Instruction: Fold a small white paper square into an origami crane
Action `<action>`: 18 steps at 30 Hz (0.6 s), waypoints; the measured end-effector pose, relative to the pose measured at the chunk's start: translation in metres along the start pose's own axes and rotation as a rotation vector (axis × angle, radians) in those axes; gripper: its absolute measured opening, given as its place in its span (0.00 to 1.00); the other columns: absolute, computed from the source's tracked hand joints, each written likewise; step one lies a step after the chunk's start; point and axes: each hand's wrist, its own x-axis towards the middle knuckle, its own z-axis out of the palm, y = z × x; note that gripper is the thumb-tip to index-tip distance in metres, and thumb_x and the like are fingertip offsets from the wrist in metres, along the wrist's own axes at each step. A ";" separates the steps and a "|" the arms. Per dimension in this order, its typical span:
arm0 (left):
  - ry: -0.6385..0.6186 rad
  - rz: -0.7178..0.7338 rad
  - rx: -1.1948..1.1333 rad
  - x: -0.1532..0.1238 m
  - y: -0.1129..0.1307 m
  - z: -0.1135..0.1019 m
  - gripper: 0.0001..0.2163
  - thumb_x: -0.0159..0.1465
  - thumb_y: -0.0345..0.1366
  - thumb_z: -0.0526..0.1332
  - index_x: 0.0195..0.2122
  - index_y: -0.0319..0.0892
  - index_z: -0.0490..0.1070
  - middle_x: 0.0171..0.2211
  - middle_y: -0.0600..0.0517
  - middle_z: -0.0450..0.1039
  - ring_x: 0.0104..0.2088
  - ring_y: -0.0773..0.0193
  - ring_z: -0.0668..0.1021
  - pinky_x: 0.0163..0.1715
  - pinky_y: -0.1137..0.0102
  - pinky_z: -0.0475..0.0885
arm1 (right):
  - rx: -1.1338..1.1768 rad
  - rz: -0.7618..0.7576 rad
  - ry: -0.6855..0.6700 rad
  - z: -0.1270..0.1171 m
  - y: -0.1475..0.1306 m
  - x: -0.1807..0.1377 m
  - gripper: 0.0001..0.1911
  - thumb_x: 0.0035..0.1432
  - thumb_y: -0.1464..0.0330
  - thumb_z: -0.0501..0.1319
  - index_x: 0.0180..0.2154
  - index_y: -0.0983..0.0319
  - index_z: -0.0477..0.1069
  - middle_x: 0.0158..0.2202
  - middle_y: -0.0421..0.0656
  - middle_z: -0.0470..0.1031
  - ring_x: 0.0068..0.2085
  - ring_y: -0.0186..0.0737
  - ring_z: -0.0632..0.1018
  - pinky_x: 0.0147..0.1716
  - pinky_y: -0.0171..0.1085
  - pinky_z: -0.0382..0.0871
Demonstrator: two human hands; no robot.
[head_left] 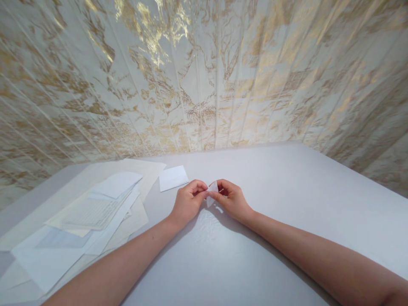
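A small folded piece of white paper (pixel 211 195) is pinched between my two hands, a little above the table. My left hand (pixel 190 201) grips its left edge between thumb and fingertips. On the other side, the thumb and forefinger of my right hand (pixel 233 199) close on the same paper. It has pointed corners at top and bottom; its exact folds are too small to make out. Beneath the hands, small pale marks or scraps show on the table surface, and I cannot tell which they are.
A folded white sheet (pixel 174 178) lies just beyond my left hand. Overlapping white and cream papers (pixel 111 187), one with printed or written lines, spread over the left of the white table (pixel 287 191). Behind the table hangs a white and gold patterned curtain (pixel 204 85).
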 end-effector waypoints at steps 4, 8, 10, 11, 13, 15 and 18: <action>0.034 -0.069 -0.105 0.003 0.002 0.000 0.03 0.48 0.31 0.61 0.24 0.40 0.66 0.20 0.58 0.70 0.22 0.70 0.72 0.24 0.75 0.66 | 0.233 0.135 -0.050 0.002 0.002 0.003 0.14 0.43 0.62 0.65 0.30 0.63 0.69 0.23 0.38 0.69 0.24 0.31 0.69 0.25 0.33 0.63; 0.016 -0.088 -0.135 0.004 -0.001 0.000 0.04 0.48 0.31 0.62 0.24 0.40 0.67 0.20 0.57 0.70 0.23 0.70 0.72 0.26 0.75 0.67 | 0.233 0.149 0.058 0.002 0.001 0.003 0.13 0.40 0.63 0.66 0.29 0.63 0.69 0.22 0.38 0.69 0.24 0.32 0.69 0.25 0.34 0.63; 0.000 -0.118 -0.163 0.003 -0.002 0.001 0.04 0.49 0.32 0.62 0.24 0.40 0.67 0.20 0.57 0.70 0.23 0.70 0.72 0.26 0.74 0.67 | 0.149 0.092 0.111 0.001 0.000 0.002 0.12 0.41 0.65 0.66 0.30 0.62 0.69 0.23 0.38 0.69 0.25 0.33 0.69 0.26 0.34 0.64; 0.000 -0.135 -0.173 0.002 -0.002 0.002 0.04 0.49 0.33 0.62 0.23 0.40 0.67 0.20 0.57 0.70 0.23 0.70 0.72 0.26 0.74 0.67 | 0.102 0.062 0.128 0.001 -0.001 0.002 0.11 0.42 0.66 0.65 0.30 0.62 0.69 0.23 0.38 0.69 0.25 0.33 0.69 0.27 0.35 0.64; 0.018 -0.159 -0.183 0.001 -0.001 0.003 0.05 0.49 0.33 0.62 0.21 0.39 0.67 0.19 0.56 0.69 0.22 0.70 0.71 0.24 0.75 0.65 | 0.028 0.015 0.144 0.001 -0.003 0.001 0.09 0.43 0.67 0.64 0.29 0.62 0.69 0.23 0.38 0.69 0.25 0.34 0.69 0.28 0.35 0.64; 0.037 -0.184 -0.179 0.000 0.001 0.004 0.05 0.48 0.32 0.63 0.20 0.38 0.67 0.18 0.56 0.69 0.21 0.71 0.70 0.23 0.75 0.64 | -0.006 -0.007 0.139 0.001 -0.004 0.000 0.07 0.44 0.67 0.64 0.27 0.61 0.68 0.22 0.39 0.69 0.25 0.34 0.69 0.27 0.35 0.64; 0.060 -0.208 -0.166 0.001 0.003 0.004 0.05 0.47 0.31 0.63 0.19 0.38 0.67 0.17 0.56 0.69 0.19 0.72 0.69 0.22 0.75 0.62 | 0.027 0.016 0.124 0.001 -0.005 0.001 0.07 0.44 0.66 0.63 0.23 0.62 0.67 0.22 0.38 0.68 0.24 0.33 0.68 0.26 0.34 0.62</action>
